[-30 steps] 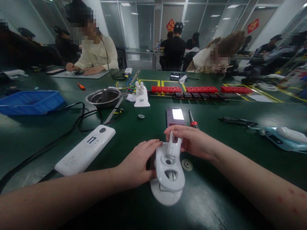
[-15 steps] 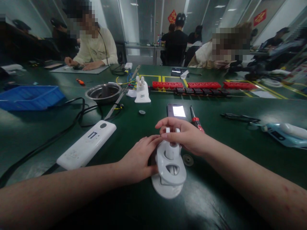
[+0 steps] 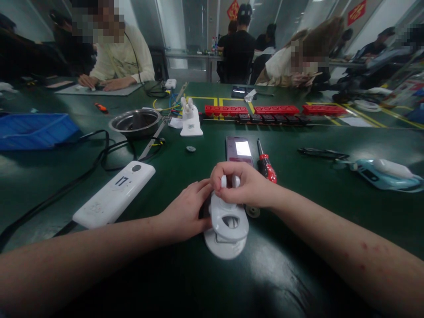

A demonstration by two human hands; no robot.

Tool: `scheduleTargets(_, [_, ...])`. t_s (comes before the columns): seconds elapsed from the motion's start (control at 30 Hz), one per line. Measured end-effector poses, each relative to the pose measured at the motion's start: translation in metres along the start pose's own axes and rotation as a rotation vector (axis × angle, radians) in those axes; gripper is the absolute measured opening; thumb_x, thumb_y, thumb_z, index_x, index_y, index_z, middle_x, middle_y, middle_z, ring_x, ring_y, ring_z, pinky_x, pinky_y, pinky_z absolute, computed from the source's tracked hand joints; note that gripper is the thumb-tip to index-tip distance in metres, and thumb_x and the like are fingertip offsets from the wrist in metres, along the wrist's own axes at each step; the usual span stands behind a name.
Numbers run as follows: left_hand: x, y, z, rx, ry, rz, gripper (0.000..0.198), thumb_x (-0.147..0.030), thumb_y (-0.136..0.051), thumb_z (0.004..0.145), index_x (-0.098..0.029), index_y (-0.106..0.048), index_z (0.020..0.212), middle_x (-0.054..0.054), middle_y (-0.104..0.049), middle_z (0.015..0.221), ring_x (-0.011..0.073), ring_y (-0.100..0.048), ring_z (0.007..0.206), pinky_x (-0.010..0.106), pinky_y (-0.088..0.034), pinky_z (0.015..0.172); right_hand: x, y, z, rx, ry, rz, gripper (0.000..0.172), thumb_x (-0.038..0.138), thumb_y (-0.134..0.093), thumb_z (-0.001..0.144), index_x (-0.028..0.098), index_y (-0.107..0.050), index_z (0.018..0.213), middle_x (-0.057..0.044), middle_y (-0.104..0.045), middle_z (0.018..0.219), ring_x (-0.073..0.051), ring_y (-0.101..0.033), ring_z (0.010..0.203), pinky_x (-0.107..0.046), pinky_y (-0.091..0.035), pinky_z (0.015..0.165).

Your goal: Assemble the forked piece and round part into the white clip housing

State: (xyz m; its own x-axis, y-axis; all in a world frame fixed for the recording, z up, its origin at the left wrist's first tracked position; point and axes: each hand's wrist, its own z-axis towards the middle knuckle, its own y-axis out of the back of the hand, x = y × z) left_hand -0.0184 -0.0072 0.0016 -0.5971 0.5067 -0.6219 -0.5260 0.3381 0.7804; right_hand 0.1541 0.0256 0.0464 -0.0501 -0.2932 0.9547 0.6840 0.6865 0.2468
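A white plastic device [image 3: 228, 225] with an oval top and a round base lies on the green table in front of me. My left hand [image 3: 185, 212] grips its left side, fingers curled against the body. My right hand [image 3: 243, 185] closes over the device's far end, fingers pinched on a small white forked part [image 3: 229, 180] that sticks up there. A small grey round disc [image 3: 252, 211] lies on the table just under my right wrist.
A phone [image 3: 238, 149] with a lit screen and a red-handled screwdriver [image 3: 265, 163] lie just beyond my hands. A white power strip [image 3: 114, 199] with black cable is at left, a metal bowl [image 3: 135, 122] and blue bin [image 3: 33, 130] farther left. Other people sit at the table's far side.
My right hand has pushed the white forked part down from standing upright into the device's far end and now covers it. My left hand has stayed on the device's side.
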Motion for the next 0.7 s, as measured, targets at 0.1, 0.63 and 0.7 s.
scheduleTargets(0.1, [0.0, -0.0005, 0.0003, -0.004, -0.003, -0.001, 0.056, -0.033, -0.061, 0.068, -0.023, -0.037, 0.118, 0.006, -0.043, 0.122, 0.0257, -0.043, 0.109, 0.042, -0.035, 0.093, -0.0036, -0.0025, 0.0012, -0.023, 0.0, 0.035, 0.009, 0.009, -0.052, 0.062, 0.015, -0.047, 0.067, 0.003, -0.046, 0.065, -0.008, -0.043, 0.059, -0.021, -0.035, 0.052])
scheduleTargets(0.63, [0.0012, -0.0012, 0.0005, -0.013, -0.018, 0.029, 0.055, -0.035, -0.061, 0.068, -0.023, -0.037, 0.117, 0.006, -0.044, 0.121, 0.0253, -0.043, 0.108, 0.041, -0.035, 0.092, -0.0052, -0.003, 0.0041, -0.027, 0.013, 0.06, 0.01, 0.009, -0.052, 0.059, 0.016, -0.047, 0.063, 0.003, -0.046, 0.063, -0.009, -0.044, 0.06, -0.022, -0.035, 0.053])
scheduleTargets(0.7, [0.001, -0.0012, 0.0, -0.012, -0.019, 0.036, 0.056, -0.035, -0.06, 0.068, -0.022, -0.037, 0.118, 0.007, -0.043, 0.122, 0.0256, -0.043, 0.108, 0.042, -0.035, 0.092, -0.0057, -0.0032, 0.0043, -0.032, 0.015, 0.058, 0.01, 0.009, -0.052, 0.058, 0.016, -0.046, 0.063, 0.003, -0.046, 0.063, -0.01, -0.044, 0.06, -0.022, -0.035, 0.053])
